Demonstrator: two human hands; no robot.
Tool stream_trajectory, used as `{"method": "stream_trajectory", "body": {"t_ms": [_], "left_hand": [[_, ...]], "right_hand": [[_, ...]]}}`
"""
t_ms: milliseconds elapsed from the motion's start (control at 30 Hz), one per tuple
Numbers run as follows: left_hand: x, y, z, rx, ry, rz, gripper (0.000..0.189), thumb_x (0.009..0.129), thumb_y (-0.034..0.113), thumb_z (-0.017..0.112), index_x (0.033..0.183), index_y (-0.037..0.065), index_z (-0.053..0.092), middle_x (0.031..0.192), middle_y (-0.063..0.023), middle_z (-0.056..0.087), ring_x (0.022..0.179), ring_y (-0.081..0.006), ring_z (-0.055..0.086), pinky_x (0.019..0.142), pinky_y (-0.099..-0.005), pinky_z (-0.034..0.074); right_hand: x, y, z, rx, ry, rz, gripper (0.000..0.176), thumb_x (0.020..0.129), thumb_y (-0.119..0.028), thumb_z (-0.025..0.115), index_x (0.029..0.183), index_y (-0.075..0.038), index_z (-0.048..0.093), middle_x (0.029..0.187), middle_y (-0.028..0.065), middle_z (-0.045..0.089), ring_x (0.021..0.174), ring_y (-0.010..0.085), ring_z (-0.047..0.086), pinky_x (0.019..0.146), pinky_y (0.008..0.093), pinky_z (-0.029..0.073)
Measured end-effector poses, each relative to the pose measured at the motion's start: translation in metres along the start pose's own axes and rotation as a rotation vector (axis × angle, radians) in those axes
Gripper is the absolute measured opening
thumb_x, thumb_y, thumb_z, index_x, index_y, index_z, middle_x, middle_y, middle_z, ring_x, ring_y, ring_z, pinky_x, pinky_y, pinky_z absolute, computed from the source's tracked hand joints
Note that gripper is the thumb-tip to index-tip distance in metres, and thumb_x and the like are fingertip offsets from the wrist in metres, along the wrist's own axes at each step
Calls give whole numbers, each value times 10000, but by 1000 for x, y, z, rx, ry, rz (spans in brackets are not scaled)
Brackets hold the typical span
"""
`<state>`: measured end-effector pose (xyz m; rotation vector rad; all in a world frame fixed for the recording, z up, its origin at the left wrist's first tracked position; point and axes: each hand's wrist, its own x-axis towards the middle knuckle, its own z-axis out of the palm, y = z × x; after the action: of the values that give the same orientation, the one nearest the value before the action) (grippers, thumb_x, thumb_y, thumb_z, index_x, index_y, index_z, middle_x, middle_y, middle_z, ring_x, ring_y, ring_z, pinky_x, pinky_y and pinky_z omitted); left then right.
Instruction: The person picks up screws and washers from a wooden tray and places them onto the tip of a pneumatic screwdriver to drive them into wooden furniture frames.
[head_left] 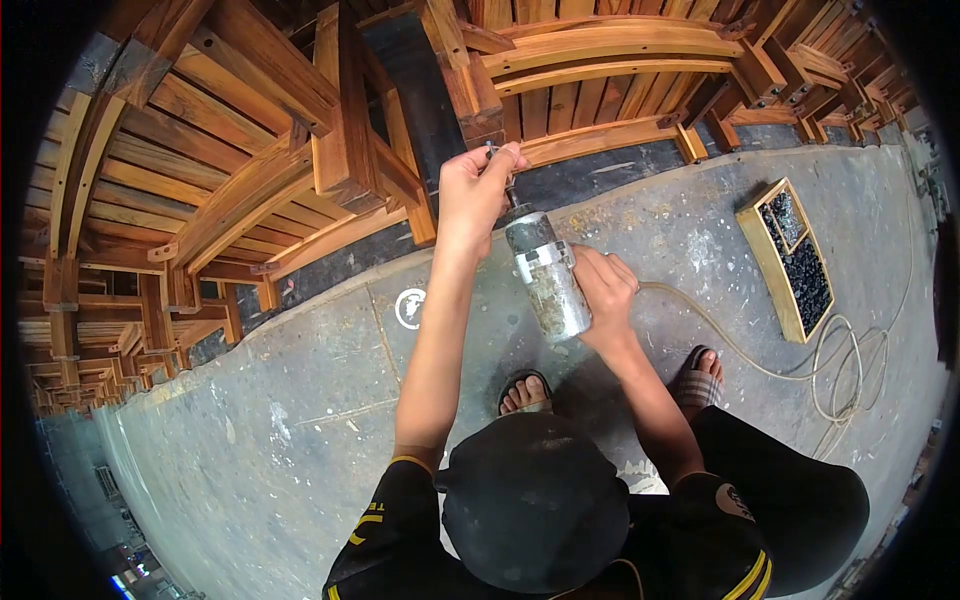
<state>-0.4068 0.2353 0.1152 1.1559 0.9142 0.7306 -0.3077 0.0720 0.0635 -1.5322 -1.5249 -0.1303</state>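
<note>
My right hand wraps around the grip of a worn silver air driver, whose body is tilted with its nose toward the wooden furniture. At that nose, my left hand is closed, thumb and fingers pinched together beside the thin bit. A small dark metal piece shows at the fingertips; I cannot tell what it is. Just beyond the left fingertips is the end of a wooden leg. The palm side of the right hand is hidden behind the driver.
Slatted wooden furniture lines the far side, with more wooden frames at left. A wooden box of small black pieces sits on the concrete floor at right. A pale hose runs from the driver into loose coils near sandalled feet.
</note>
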Motion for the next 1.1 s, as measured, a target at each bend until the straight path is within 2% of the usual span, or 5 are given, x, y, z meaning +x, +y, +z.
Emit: {"method": "stream_trajectory", "body": {"t_ms": [167,267,367,667,1100], "left_hand": [[12,-17,3,257,168,295,261,931,231,638,803,10,690,618,53,541,541,-19,373,499,-225,308],[14,-11,4,357,234,372,263,916,216,644,809,-16,703,631,30,580,601,-34,424,550,-242,350],[16,-3,1,521,266,357,267,900,216,650,806,-27,707,618,16,589,606,-41,453,550,-250,366],[20,3,0,602,273,383,291,876,250,671,818,-34,703,620,-17,610,594,-51,463,544,-263,374],[21,4,1,564,257,380,298,877,245,669,817,-45,699,628,-15,611,607,-51,474,557,-260,383]], "right_hand": [[1,2,5,-40,-8,-1,378,664,-158,673,1005,2,645,942,111,664,733,268,639,646,353,456],[5,5,8,-65,-9,-12,380,666,-155,666,1012,-1,645,943,106,661,737,267,637,646,356,457],[9,5,11,-71,11,-26,387,663,-149,665,1021,-5,643,949,103,659,744,268,636,648,356,457],[11,6,16,-63,29,-4,397,641,-99,668,1029,-16,644,958,92,658,753,268,635,652,352,455],[14,5,16,-73,47,-2,362,667,-143,669,1009,-29,651,912,72,663,707,250,633,618,338,448]]}}
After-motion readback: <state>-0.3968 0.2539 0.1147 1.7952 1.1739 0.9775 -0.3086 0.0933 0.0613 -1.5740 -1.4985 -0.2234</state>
